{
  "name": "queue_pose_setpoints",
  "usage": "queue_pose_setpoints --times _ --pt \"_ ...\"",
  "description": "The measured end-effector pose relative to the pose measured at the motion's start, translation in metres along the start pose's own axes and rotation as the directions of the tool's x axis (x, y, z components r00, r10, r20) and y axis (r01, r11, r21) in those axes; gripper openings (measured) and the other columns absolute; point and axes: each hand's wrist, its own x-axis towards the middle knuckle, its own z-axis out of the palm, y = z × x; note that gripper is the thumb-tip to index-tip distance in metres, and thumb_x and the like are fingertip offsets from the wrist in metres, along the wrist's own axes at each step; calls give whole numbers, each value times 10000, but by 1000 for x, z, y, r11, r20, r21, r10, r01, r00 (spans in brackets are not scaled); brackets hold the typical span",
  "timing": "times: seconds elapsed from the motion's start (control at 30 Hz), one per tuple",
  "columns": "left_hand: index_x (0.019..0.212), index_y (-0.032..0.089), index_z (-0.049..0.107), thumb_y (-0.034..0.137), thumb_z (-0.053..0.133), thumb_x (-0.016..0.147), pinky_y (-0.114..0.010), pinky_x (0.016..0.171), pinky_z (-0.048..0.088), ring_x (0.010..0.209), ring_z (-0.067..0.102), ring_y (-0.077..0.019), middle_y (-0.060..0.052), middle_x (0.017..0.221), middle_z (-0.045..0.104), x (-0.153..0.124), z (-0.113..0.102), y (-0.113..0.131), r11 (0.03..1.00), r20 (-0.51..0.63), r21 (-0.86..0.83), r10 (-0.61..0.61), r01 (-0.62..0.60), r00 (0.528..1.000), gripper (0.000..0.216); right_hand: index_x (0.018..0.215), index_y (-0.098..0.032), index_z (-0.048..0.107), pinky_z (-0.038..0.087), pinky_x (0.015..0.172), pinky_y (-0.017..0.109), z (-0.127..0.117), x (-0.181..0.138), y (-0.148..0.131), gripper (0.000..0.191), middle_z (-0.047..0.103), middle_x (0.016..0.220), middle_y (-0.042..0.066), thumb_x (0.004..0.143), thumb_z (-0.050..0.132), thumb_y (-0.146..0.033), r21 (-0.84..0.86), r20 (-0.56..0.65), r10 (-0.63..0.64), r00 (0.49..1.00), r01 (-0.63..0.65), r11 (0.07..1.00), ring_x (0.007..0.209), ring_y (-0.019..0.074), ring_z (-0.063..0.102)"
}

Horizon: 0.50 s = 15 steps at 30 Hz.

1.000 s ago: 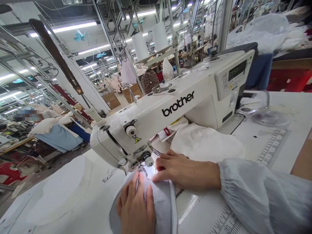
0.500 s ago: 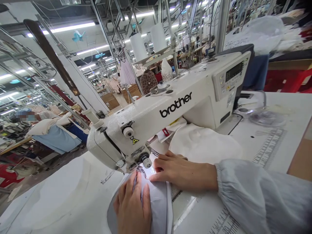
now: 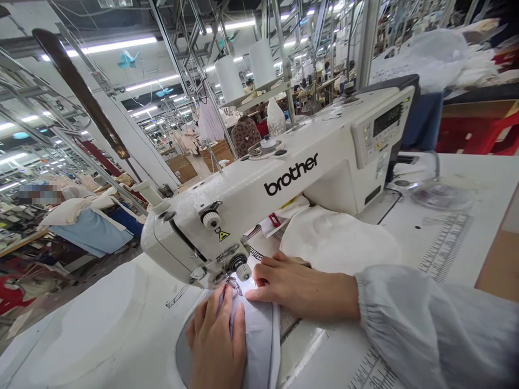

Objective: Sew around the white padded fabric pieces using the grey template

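Note:
A white sewing machine (image 3: 239,200) marked "brother" slants across the view. Pale fabric (image 3: 259,340) lies under its presser foot (image 3: 233,282), lit by the machine's lamp. Flat on this fabric, my left hand (image 3: 221,335) points its stretched fingers at the foot. My right hand (image 3: 290,283) is to the right of the foot, its fingers curled and its thumb pressed on the fabric close to the foot. The curled fingertips are partly hidden. The needle cannot be made out.
White cloth (image 3: 336,237) lies under the machine arm beyond my right hand. Printed rulers (image 3: 446,243) mark the white table. Two thread cones (image 3: 229,78) stand behind the machine. A brown-handled tool (image 3: 81,92) rises at left. Red stools (image 3: 466,127) are at right.
The view shifts slightly, so everything sits a little further left. My left hand stays on the fabric and my right thumb stays near the foot. The machine's display now shows green digits.

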Motion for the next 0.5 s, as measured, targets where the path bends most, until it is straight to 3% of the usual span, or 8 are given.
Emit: queue_pose_setpoints --times 0.33,0.5 --pt "1217 155 654 341 296 992 -475 994 400 1194 566 -295 -97 1311 650 3 6 -7 999 -27 17 48 -47 998 462 1074 -220 623 353 824 332 0 0 -3 177 550 1013 44 1000 488 -133 4 -2 15 1000 -15 1000 927 187 476" --pt "1208 190 661 336 315 986 -445 982 407 1184 569 -278 -77 1307 654 4 6 -8 999 -22 18 45 -44 999 437 1058 -217 625 357 827 333 -2 0 -3 167 546 999 44 997 496 -131 9 1 18 1000 -18 1000 920 187 475"
